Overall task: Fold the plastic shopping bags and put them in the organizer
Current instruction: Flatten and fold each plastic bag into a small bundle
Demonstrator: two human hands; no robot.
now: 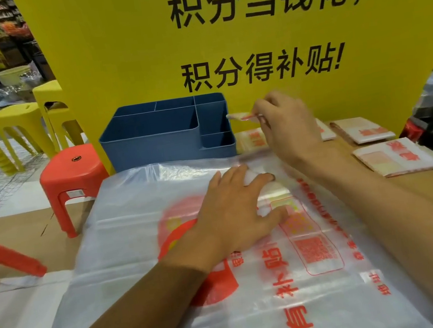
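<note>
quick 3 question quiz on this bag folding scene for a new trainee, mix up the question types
1. True or false: the right hand pinches a folded bag just right of the blue organizer.
2. What does the left hand rest on?
A. the red stool
B. the stack of flat plastic bags
C. the organizer's rim
3. Fill in: the organizer's compartments that can be seen hold ____ bags so far.

Key:
1. true
2. B
3. no
</note>
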